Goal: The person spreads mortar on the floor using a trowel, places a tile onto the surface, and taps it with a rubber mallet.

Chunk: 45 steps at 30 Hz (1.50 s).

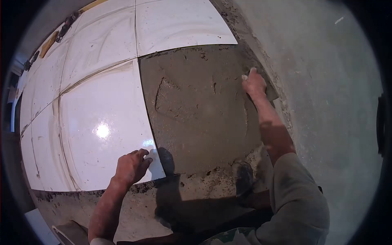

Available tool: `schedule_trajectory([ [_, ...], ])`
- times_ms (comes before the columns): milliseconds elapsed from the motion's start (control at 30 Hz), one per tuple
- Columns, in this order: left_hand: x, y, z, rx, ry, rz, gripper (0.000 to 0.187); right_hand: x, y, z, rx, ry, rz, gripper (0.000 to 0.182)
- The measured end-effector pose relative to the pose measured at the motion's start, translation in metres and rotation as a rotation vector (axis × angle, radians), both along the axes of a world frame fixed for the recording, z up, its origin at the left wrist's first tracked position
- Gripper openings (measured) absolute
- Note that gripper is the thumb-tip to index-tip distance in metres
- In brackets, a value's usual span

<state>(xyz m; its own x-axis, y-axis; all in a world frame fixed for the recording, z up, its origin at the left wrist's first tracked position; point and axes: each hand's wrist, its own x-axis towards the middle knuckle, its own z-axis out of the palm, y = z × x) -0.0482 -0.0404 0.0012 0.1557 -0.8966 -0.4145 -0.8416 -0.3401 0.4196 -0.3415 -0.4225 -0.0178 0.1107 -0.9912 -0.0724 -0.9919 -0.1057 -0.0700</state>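
My right hand [255, 85] is closed at the right edge of a bed of grey wet mortar [196, 110]. In its grip is what looks like a flat trowel [272, 94], its blade mostly hidden under the hand and coated in mortar, one corner sticking out to the right. My left hand [131, 165] hovers close over the near corner of a glossy white tile [100, 106], fingers loosely bent and thumb apart, with nothing in them. The mortar is mostly smooth, with a few ridges and pits, and borders that tile's right edge.
More white tiles [179, 24] lie beyond and to the left, smeared with mortar along their joints. A bare grey wall [326, 90] rises on the right. Rough floor [134, 212] runs along the near side, and a bucket-like rim [65, 234] shows at lower left.
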Motion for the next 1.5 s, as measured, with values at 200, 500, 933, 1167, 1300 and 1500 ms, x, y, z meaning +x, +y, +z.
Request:
schedule_trajectory([
  [200, 0.003, 0.008, -0.011, 0.016, 0.021, -0.033, 0.030, 0.002, -0.014, -0.026, -0.029, 0.045, -0.064, 0.043],
  [500, 0.013, 0.022, -0.013, 0.004, 0.065, -0.010, 0.032, 0.072, 0.023, -0.034, 0.085, -0.059, -0.054, 0.046],
  [933, 0.027, 0.044, -0.021, -0.089, 0.101, -0.013, 0.031, 0.160, 0.073, -0.020, 0.149, -0.119, -0.030, 0.048],
  [1167, 0.036, 0.056, -0.020, 0.031, 0.122, 0.017, 0.034, 0.189, 0.087, -0.026, 0.158, -0.161, -0.071, 0.048],
  [1300, 0.040, 0.063, -0.029, -0.073, 0.178, 0.016, 0.034, 0.209, 0.098, -0.028, 0.161, -0.214, -0.011, 0.049],
  [1500, 0.041, 0.059, -0.022, -0.036, 0.187, 0.035, 0.032, 0.241, 0.119, -0.027, 0.181, -0.167, 0.018, 0.052],
])
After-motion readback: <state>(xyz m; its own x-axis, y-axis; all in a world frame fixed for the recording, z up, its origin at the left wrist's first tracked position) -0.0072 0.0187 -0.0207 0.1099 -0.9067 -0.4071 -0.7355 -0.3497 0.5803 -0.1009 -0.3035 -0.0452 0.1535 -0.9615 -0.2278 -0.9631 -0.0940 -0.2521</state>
